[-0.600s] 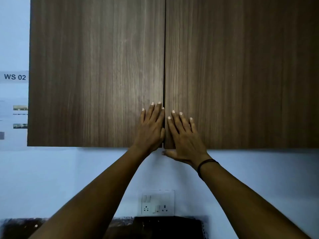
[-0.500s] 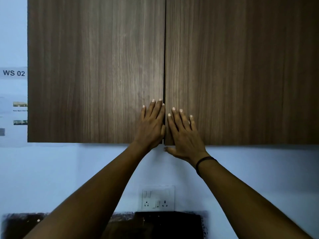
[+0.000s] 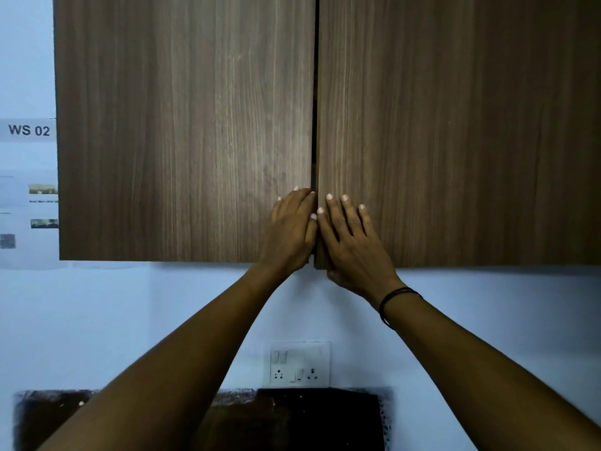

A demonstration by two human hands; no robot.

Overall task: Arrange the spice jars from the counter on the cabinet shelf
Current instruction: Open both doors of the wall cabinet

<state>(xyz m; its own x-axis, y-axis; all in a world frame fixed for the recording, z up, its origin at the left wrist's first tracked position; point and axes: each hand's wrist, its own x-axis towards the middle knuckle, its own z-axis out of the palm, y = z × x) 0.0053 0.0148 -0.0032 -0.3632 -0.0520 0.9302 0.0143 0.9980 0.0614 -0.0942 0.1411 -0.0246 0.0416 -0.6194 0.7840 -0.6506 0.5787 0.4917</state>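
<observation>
Head view, looking up at the wall cabinet. I count two wood-grain doors, left door (image 3: 185,128) and right door (image 3: 455,128), two hands, one switch-and-socket plate (image 3: 299,363), and one "WS 02" label (image 3: 28,130) on the wall to the left. No spice jars and no shelf visible from here; the shelf would sit behind the doors, and the dark tabletop (image 3: 292,418) at the bottom of frame shows nothing I can make out as a jar. A narrow dark gap runs down the seam between the doors, and the right door's lower inner corner stands slightly proud of the left. Bare wall below the cabinet leaves plenty of room for both forearms, which reach up and converge at the seam. Left hand (image 3: 291,231) lies on the left door's inner edge, fingers (image 3: 300,198) extended upward and close together, grip not closed on anything I can see. Right hand (image 3: 353,242) is spread flat on the right door, thumb seemingly hooked under its bottom edge, though that contact is partly hidden. A dark band (image 3: 395,302) circles the right wrist.
</observation>
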